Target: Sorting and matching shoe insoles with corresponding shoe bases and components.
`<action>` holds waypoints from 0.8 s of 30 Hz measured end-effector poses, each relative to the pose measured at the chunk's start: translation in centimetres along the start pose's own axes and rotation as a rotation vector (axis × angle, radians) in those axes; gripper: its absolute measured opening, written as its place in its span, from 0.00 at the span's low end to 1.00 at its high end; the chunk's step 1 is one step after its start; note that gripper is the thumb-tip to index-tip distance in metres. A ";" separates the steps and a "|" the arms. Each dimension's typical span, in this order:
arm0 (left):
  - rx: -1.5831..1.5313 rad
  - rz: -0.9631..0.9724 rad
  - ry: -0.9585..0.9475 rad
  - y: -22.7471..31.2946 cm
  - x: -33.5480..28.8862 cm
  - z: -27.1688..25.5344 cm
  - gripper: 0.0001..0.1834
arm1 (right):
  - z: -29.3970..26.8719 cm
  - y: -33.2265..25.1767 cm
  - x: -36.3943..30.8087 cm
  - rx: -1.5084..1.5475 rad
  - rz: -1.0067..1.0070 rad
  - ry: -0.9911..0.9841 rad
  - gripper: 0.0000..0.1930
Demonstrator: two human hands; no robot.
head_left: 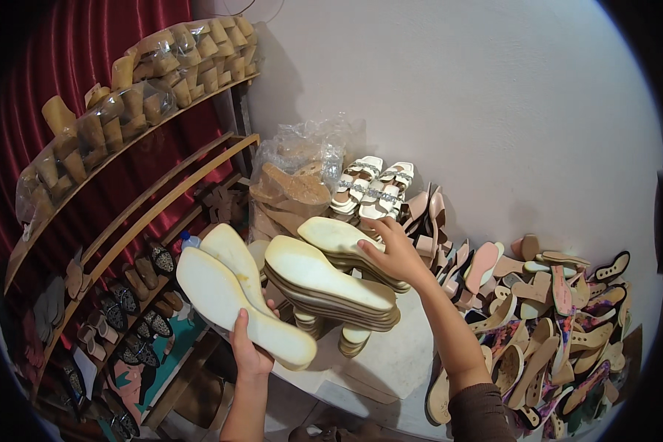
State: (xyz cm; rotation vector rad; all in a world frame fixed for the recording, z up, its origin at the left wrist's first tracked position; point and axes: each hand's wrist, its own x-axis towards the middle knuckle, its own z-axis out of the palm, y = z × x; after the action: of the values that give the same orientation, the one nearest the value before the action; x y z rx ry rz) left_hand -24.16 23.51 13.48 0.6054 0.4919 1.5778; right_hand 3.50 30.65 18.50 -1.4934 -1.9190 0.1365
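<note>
My left hand is closed around a pair of cream shoe soles, thumb on the upper face, holding them left of the stacks. A tall stack of similar soles lies on the white table, its layered edges facing me. Just behind it is a second stack of soles. Over the right side of that rear stack, my right hand has its fingers and thumb apart. Whether its fingertips touch the top sole is hard to tell. More soles show beneath the front stack.
White sandals and a plastic bag of brown soles stand behind the stacks. Loose soles and shoe parts are heaped on the right. Wooden racks with shoes and bagged heels line the left.
</note>
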 end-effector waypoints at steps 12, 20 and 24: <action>0.015 -0.014 -0.254 -2.4 0.5 6.8 0.35 | -0.4 -11.1 -6.0 -0.022 -0.308 -0.088 0.39; 0.013 0.004 -0.626 1.4 6.9 3.9 0.51 | -6.1 -6.7 -4.0 0.154 -0.209 -0.379 0.36; 0.255 -0.054 -0.695 3.2 11.5 4.7 0.53 | -7.2 -6.2 -2.8 0.137 -0.078 -0.419 0.36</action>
State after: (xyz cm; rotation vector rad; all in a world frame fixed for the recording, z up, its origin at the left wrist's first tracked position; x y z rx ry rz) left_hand -24.14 34.43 20.15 1.2611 0.1760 1.1581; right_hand 2.83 23.78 25.60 -1.3743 -2.2381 0.5730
